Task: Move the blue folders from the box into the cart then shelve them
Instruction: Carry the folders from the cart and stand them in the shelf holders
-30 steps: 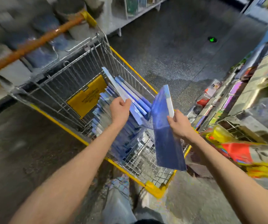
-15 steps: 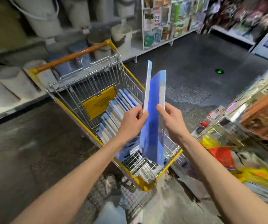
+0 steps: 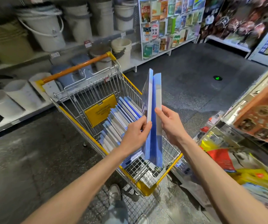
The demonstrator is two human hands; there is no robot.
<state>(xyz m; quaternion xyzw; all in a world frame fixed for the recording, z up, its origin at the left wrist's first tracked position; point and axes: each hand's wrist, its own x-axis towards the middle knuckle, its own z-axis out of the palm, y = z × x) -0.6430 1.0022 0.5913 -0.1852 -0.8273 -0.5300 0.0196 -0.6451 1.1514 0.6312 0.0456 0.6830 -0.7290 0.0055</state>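
Fingers of the left hand are curling round the near edge of the left folder, while the right hand is pinching the right folder in the same way, its thumb lying along the spine. Both blue folders are standing upright on end above the cart, touching low down and fanning slightly apart at the top. Beneath them, a row of blue folders is leaning on edge inside the basket, just in front of a yellow placard, and the near end of the wire floor is showing bare. No box is appearing anywhere in view, so loading the cart is looking finished and the shelving step is seemingly under way, with this pair being lifted out. The next move is probably calling for squaring the two folders together, then turning toward a shelf with room; the display rack close on the right is looking crowded with packaged goods, so where they belong is not clear. Farther off, pale buckets are lining the shelves behind the cart's orange handle, and a rack of booklets is standing beyond.
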